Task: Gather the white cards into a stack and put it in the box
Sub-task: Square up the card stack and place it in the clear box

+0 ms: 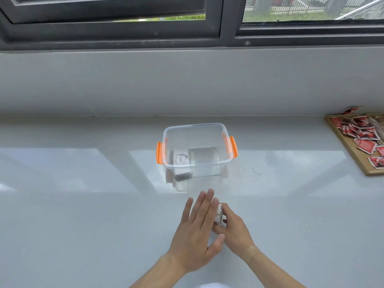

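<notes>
A stack of white cards (219,213) stands on edge on the glossy white table, squeezed between both hands just in front of the box. My right hand (235,229) grips the stack from the right. My left hand (197,231) presses flat against its left side, fingers straight and together. Most of the stack is hidden by the hands. The clear plastic box (166,142) with orange handles (159,153) sits beyond the hands, lid off. Inside it lies a white card printed "love" (180,159) beside another pale stack (204,154).
A wooden tray (353,159) at the right edge holds several red-and-white packets (357,129). A grey wall and a dark window frame rise behind the table. The glossy tabletop spreads to the left and right of the box.
</notes>
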Tool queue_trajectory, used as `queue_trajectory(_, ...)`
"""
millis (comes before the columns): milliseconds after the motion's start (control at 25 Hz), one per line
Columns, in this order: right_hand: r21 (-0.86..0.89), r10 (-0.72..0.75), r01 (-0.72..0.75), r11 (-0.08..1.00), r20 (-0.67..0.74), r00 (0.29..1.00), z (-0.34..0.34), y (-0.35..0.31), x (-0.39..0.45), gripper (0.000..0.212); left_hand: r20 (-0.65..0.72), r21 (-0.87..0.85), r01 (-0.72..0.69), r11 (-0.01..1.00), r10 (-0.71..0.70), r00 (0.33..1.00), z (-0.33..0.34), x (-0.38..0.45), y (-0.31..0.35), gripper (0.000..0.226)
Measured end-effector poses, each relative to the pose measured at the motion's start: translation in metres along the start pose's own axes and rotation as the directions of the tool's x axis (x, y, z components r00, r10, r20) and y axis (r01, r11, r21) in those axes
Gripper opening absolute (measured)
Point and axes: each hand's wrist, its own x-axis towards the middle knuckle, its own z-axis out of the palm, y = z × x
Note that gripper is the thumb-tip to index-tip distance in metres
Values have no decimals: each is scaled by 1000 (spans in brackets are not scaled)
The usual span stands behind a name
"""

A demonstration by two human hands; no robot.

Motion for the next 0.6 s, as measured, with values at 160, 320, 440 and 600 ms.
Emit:
queue_trajectory(160,-19,22,-22,1000,-4,1000,0,-2,0,31,104,47,34,998,-39,994,4,2,-1,73)
queue_trajectory(320,-29,17,-18,999,-10,1000,-2,-2,1,24,139,111,32,993,-47,989,9,7,-2,73)
queue_trajectory(440,-61,0,-1,998,-14,1000,-1,-2,1,18,73,-101,134,986,-127,989,11,3,-5,76)
queue_trajectory(600,-91,-11,8,996,-25,1000,0,-1,2,20,165,-737,448,506,-508,845,6,7,-2,66)
